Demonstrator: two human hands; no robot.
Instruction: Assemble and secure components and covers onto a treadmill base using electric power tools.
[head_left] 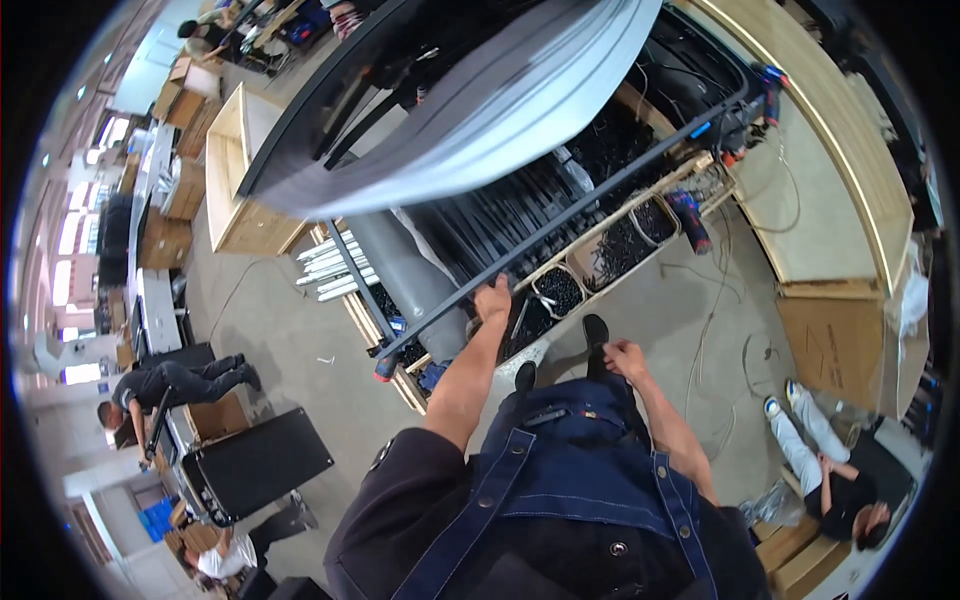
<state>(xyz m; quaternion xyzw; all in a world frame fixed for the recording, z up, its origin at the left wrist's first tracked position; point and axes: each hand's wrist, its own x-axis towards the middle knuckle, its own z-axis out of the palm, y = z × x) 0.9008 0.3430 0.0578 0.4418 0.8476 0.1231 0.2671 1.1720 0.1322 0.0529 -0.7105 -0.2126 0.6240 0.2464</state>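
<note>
My left hand (491, 299) is closed around the near rail of a long dark metal frame (570, 215), which spans a wooden workbench. Apart from the frame, my right hand (626, 359) hangs near my waist with its fingers curled in; whatever they hold, if anything, is hidden. Above the frame's far side, a large pale sheet (500, 150) is smeared by motion. Under the rail lie several black strips (510, 225) and a grey roll (400, 270). Bins of small black parts (558, 290) line the bench's near edge, close to my left hand.
A red and black power tool (687, 222) hangs at the bench's right front. Cords (712, 310) trail over the floor. A cardboard box (830, 340) stands at the right. One person (840, 490) sits at the lower right; another person (170, 395) bends over at the left.
</note>
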